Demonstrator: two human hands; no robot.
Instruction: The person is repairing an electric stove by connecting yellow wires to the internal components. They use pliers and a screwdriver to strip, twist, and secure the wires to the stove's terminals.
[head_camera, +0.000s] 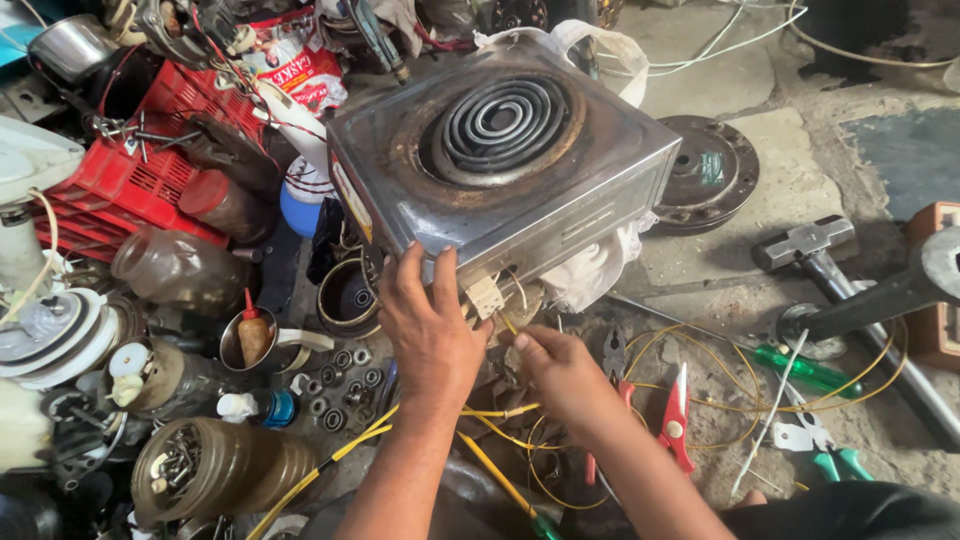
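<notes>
Looking down, we see the stove, a square steel box with a dark coil on top, tilted on the concrete floor just above our hands. Its near lower edge, where a pale terminal block hangs, lies right at our fingertips. To the left a red crate sits among jars and bottles; to the right a round metal disc lies beside the stove, with a hammer further out. Yellow wires loop over the floor under and right of our wrists, near red pliers and a green screwdriver. Our left hand is spread open, fingers pressed flat against the stove's front wall, gripping nothing we can make out. Our right hand is nearly closed, thumb and forefinger pinching a thin yellow wire end just below the block, touching the stove's underside corner.
</notes>
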